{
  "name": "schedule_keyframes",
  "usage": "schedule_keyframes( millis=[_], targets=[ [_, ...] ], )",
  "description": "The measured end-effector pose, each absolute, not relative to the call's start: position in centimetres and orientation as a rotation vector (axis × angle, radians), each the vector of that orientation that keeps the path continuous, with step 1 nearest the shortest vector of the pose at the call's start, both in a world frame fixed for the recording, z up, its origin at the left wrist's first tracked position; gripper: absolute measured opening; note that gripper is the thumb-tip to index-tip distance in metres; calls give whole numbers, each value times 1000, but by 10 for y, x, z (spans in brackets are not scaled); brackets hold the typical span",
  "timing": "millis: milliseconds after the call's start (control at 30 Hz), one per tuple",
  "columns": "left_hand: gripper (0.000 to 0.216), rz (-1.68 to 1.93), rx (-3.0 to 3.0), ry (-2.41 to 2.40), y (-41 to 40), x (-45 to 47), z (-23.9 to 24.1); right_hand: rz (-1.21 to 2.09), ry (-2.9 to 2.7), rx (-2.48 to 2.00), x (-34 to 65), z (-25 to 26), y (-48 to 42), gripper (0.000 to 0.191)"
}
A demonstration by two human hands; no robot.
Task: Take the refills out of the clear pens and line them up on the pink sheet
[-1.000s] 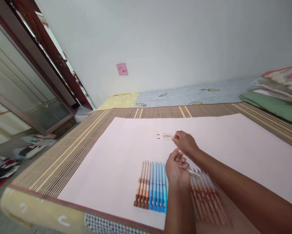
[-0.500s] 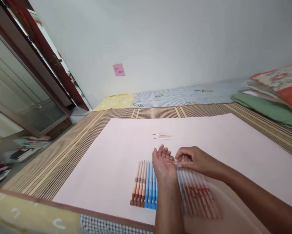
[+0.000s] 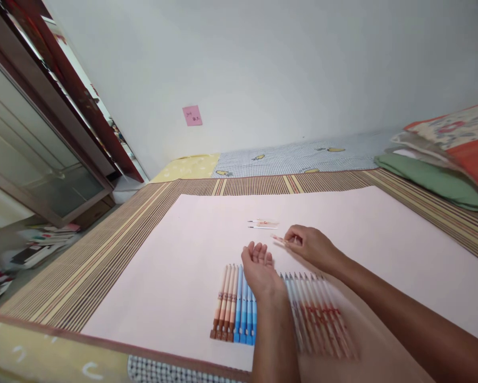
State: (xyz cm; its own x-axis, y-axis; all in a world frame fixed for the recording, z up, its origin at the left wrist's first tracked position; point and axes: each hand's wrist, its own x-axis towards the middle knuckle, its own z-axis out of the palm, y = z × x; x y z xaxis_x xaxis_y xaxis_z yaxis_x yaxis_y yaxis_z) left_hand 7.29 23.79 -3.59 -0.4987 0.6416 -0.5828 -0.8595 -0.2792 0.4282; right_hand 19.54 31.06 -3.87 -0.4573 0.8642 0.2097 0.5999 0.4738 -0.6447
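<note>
My right hand (image 3: pixel 308 243) pinches a short pale pen barrel (image 3: pixel 277 239) with reddish print, held just above the pink sheet. Palm up, my left hand (image 3: pixel 261 268) is open, its fingers slightly curled and nothing visible in it. Under and beside my left forearm lies a row of pens: peach-and-brown pens (image 3: pixel 226 300), blue pens (image 3: pixel 243 314), then clear pens with red print (image 3: pixel 324 314), blurred at the right. The forearm hides part of the row. Beyond my hands lie thin pen refills (image 3: pixel 260 227) with dark tips and a small clear piece with red marks (image 3: pixel 267 222).
The large pink sheet (image 3: pixel 175 255) covers much of a striped mat (image 3: pixel 115 255) on a bed. Folded green cloth (image 3: pixel 430 178) and an orange patterned cushion (image 3: pixel 470 149) are stacked at the right. A pink note (image 3: pixel 192 115) sticks to the wall. A glass-panelled door (image 3: pixel 55 143) stands left.
My right hand has moved forward, away from my left palm, carrying the pen barrel toward the refills. My left hand has shifted slightly left and remains palm up.
</note>
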Motion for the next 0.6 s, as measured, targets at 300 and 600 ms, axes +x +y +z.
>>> schedule_keyframes(
  millis=[300,600],
  targets=[
    [19,1872,-379,912,239,72,-39,107,-2449,-1342,160,-69,360,14],
    [18,1806,-402,879,241,76,-39,-3,-2475,-1373,146,-77,364,12]
  ],
)
